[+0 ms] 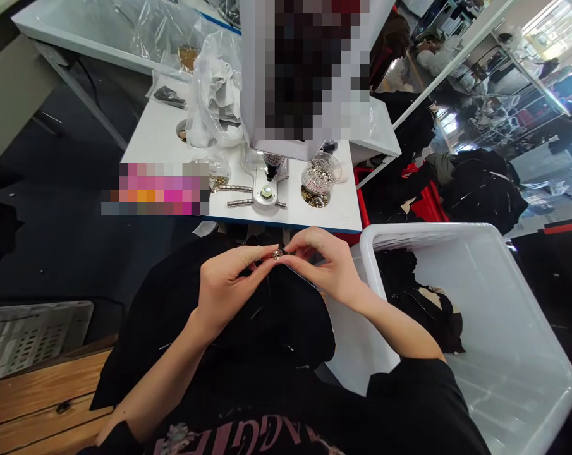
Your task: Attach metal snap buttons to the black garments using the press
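Observation:
A small round metal button (pixel 277 254) is pinched between the fingertips of both hands, just in front of the table edge. My left hand (pixel 226 278) grips it from the left with thumb and forefinger. From the other side, my right hand (pixel 326 262) has its thumb and curled forefinger closed at the button. A bit of dark material shows beside it; whether the button is attached to that cannot be made out. Black cloth (pixel 267 309) lies over my lap below both hands. Beyond them stands a button press, its round lower die (pixel 265 194) on the white table.
A clear tub of metal pieces (pixel 322 172) sits right of the press, by a table hole (pixel 315 199) holding more. Plastic bags (pixel 214 95) lie at the back left. A large white bin (pixel 498 303) with black garments stands close on my right. A wooden bench (pixel 43 398) is at lower left.

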